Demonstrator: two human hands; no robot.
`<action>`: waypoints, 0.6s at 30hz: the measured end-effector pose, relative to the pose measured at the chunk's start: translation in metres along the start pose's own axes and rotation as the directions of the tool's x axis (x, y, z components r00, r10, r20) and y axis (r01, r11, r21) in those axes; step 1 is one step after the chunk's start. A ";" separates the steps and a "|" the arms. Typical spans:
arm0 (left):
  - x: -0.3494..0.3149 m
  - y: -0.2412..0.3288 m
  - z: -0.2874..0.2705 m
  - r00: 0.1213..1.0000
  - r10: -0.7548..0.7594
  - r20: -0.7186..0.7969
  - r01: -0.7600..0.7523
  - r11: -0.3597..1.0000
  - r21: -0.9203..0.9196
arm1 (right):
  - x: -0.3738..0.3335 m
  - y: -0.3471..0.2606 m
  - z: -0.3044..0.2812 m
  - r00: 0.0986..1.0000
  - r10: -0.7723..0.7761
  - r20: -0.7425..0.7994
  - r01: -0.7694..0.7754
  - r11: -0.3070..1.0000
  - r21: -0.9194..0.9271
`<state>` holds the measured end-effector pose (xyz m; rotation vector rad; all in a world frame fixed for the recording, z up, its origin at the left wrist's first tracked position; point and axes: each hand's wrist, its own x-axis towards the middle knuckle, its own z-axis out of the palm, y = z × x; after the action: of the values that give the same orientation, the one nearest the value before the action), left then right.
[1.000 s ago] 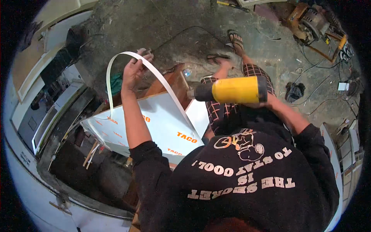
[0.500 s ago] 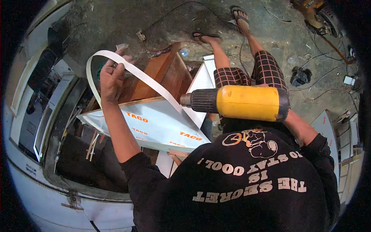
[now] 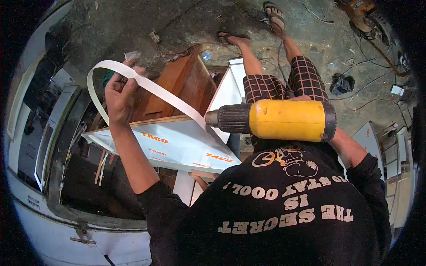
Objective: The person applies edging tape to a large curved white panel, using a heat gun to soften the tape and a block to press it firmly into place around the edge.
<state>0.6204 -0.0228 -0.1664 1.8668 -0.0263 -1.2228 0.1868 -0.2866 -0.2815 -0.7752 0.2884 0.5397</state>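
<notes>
My left hand (image 3: 120, 98) pinches a white edge-banding strip (image 3: 173, 99) between thumb and fingers. From there the strip loops back on the left and slants down to the right, toward the wooden edge of a white-faced panel (image 3: 177, 142) with orange printing. My right hand (image 3: 302, 98) grips a yellow and black heat gun (image 3: 286, 119), whose body hides most of that hand. Its metal nozzle points left, right beside the strip near the panel's edge. Whether nozzle and strip touch, I cannot tell.
Brown wooden boards (image 3: 177, 86) stand beyond the panel, beside a white board (image 3: 224, 95). What looks like fingers (image 3: 200, 181) shows under the panel's near edge. My sandalled feet stretch out on the concrete floor (image 3: 191, 22). Cables and a black plastic bag (image 3: 342, 84) lie at right.
My left hand has moved slightly left with the strip, and its loop has shifted left too. The heat gun stays in my right hand, almost unmoved.
</notes>
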 end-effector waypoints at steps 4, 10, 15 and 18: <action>0.001 0.001 0.002 0.999 0.014 0.030 -0.013 0.999 -0.042 | 0.004 -0.009 0.005 0.975 0.216 -0.045 -0.209 0.969 0.133; 0.000 0.004 0.002 1.000 0.016 0.022 -0.017 0.999 0.035 | 0.006 -0.007 0.010 0.953 0.293 -0.080 -0.242 0.891 0.384; 0.001 0.006 0.003 1.000 0.016 0.026 -0.017 0.998 0.065 | 0.004 -0.009 0.010 0.976 0.160 -0.147 -0.134 0.975 0.176; 0.004 0.006 0.004 1.000 0.016 0.025 -0.018 0.996 0.087 | 0.004 0.012 0.010 0.966 0.219 -0.139 -0.212 0.975 0.063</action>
<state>0.6216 -0.0311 -0.1653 1.9231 -0.1106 -1.2511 0.1842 -0.2713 -0.2835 -0.7427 0.5232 0.6797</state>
